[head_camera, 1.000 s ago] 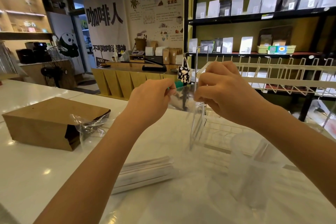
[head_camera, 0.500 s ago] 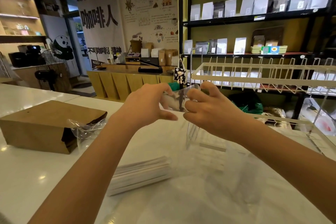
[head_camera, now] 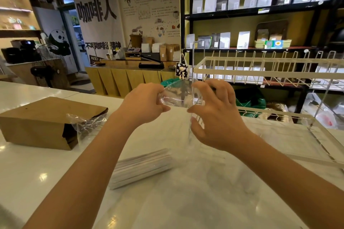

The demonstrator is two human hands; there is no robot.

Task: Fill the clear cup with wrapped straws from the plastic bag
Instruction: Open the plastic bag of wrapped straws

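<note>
The left hand pinches one edge of the bag mouth, raised above the desk. The right hand spreads its fingers at the opposite edge; whether they grip is unclear. The straws lie low in the bag, on the desk.

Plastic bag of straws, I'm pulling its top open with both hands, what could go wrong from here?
1. The left hand and right hand pull apart the thin top of the plastic bag; a hard tug might tear it, spilling the wrapped straws over the counter.
2. The wire rack stands close behind the bag; the film could snag on it.
</note>
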